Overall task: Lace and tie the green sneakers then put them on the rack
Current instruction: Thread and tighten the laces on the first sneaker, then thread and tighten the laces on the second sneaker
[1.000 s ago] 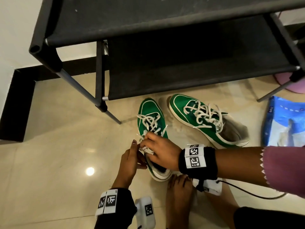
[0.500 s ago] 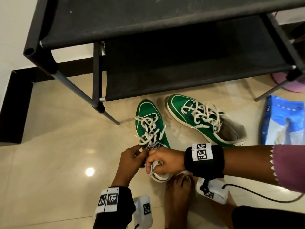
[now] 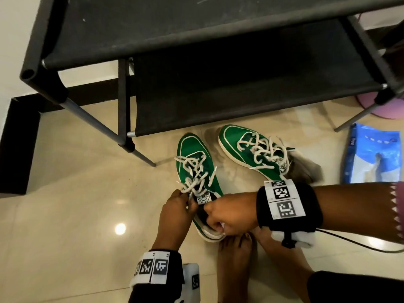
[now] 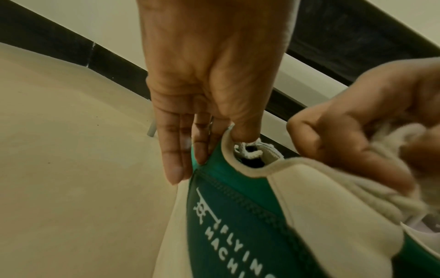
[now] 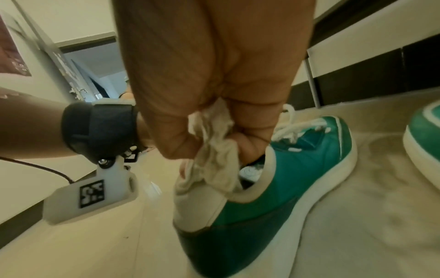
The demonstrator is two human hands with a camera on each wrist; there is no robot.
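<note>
Two green sneakers with loose white laces lie on the floor before the black rack (image 3: pixel 218 51). The near sneaker (image 3: pixel 196 154) points at the rack, its laces (image 3: pixel 194 171) slack and untied. My left hand (image 3: pixel 175 213) pinches its collar, thumb inside and fingers (image 4: pixel 181 150) outside on the green side (image 4: pixel 238 216). My right hand (image 3: pixel 229 217) grips a crumpled off-white cloth wad (image 5: pixel 214 150) at the heel opening of that sneaker (image 5: pixel 297 178). The other sneaker (image 3: pixel 236 138) lies to the right, untouched.
A blue packet (image 3: pixel 371 156) lies on the floor at the right, and a pink object (image 3: pixel 391 106) sits behind the rack's leg. My bare feet (image 3: pixel 238 259) rest just behind the near sneaker's heel. A dark skirting (image 3: pixel 17 138) runs along the left.
Both hands have left the laces and moved back toward the heel. The left now pinches the collar; the right has taken hold of the cloth wad at the opening.
</note>
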